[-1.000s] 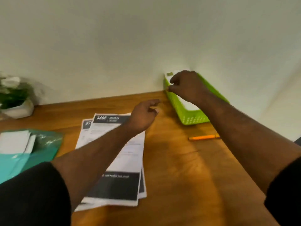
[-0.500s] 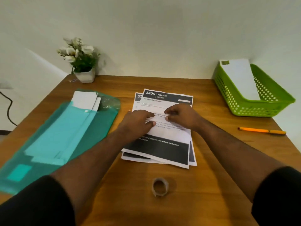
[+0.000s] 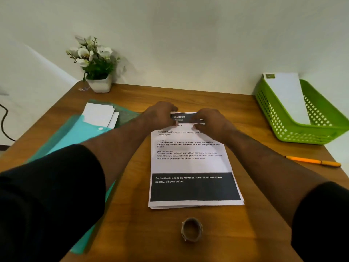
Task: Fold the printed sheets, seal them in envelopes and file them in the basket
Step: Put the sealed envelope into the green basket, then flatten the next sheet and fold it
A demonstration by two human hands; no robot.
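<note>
A small stack of printed sheets [image 3: 190, 163] lies in the middle of the wooden table, dark banner toward me. My left hand [image 3: 160, 114] and my right hand [image 3: 209, 120] both pinch the far edge of the top sheet and lift it a little off the stack. A green plastic basket [image 3: 309, 133] stands at the far right with one white envelope [image 3: 287, 95] lying in it. More white envelopes [image 3: 100, 115] stick out of a teal plastic folder [image 3: 75, 133] on the left.
A roll of tape [image 3: 191, 229] stands near the table's front edge. An orange pen [image 3: 313, 161] lies at the right edge. A potted white flower [image 3: 96, 67] sits at the back left against the wall. A black cable [image 3: 3, 123] hangs left of the table.
My right hand left the basket, where an envelope now lies. Both hands came to the sheets, then slid from the middle of the page to its far edge and took hold of it.
</note>
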